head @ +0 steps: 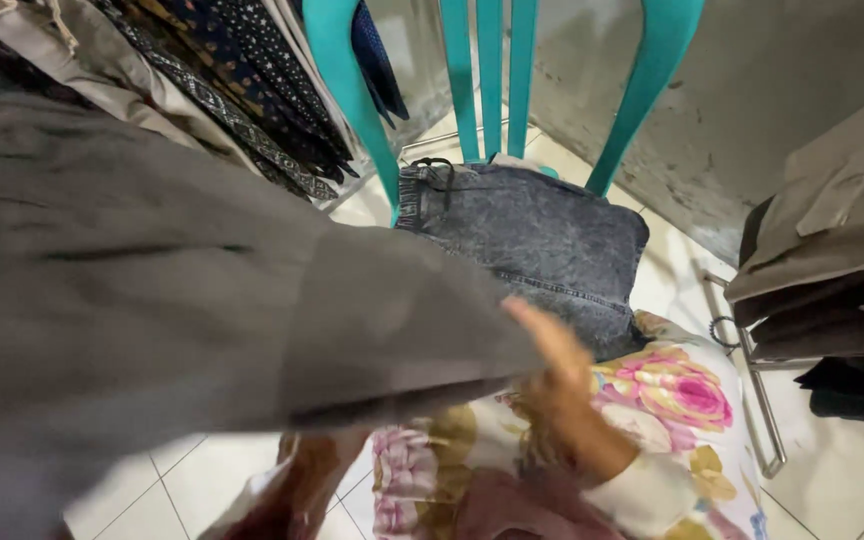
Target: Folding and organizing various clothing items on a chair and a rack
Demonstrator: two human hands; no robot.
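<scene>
A large grey garment [152, 290] is spread across the left and middle of the view, held up above the floor. My right hand [564, 385], blurred and in a white sleeve, meets the garment's right edge, thumb on top and fingers tucked behind the cloth. Under the garment's lower edge a blurred brown shape [297, 485] seems to be my left hand; its grip is hidden. Just beyond, folded dark denim jeans [542, 240] lie on the seat of a teal plastic chair [352, 90]. Floral cloth [672, 390] covers my lap below my right hand.
Patterned dark clothes [242, 80] hang at the upper left. A metal rack [757, 390] with stacked grey and dark garments [832, 250] stands at the right. A stained grey wall [772, 90] is behind the chair, and white floor tiles [167, 490] are below.
</scene>
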